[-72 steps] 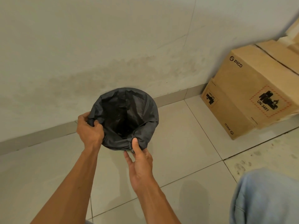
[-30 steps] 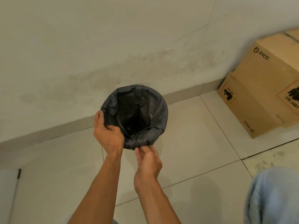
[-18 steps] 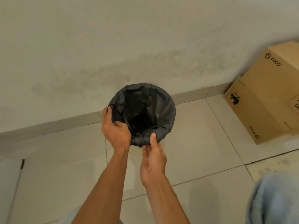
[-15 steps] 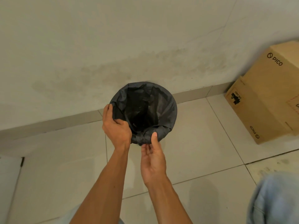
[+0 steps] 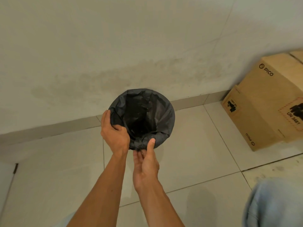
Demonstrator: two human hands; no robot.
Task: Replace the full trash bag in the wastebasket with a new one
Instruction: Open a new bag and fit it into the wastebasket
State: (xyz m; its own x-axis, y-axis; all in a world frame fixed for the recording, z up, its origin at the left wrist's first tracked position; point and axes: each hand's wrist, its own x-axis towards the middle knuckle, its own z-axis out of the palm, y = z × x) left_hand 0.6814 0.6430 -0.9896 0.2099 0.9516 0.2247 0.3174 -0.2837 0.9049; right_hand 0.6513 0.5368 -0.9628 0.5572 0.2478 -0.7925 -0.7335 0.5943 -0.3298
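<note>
Both hands — left hand (image 5: pixel 114 136), right hand (image 5: pixel 145 159) — are closed on the crumpled black plastic bag (image 5: pixel 157 115), already lining the round wastebasket; only its near edge is left untucked.

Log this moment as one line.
left hand: gripping bag rim | right hand: tucking gathered slack | bag: folded over bin, open

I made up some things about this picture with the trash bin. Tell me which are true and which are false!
1. The black bag lines the wastebasket. True.
2. The bag is stuffed full. False: its inside looks dark and hollow.
3. The left hand grips the bag's rim. True.
4. The right hand is far from the bag. False: its thumb presses the bunched plastic.
5. The cardboard box is left of the bin. False: right.
</note>
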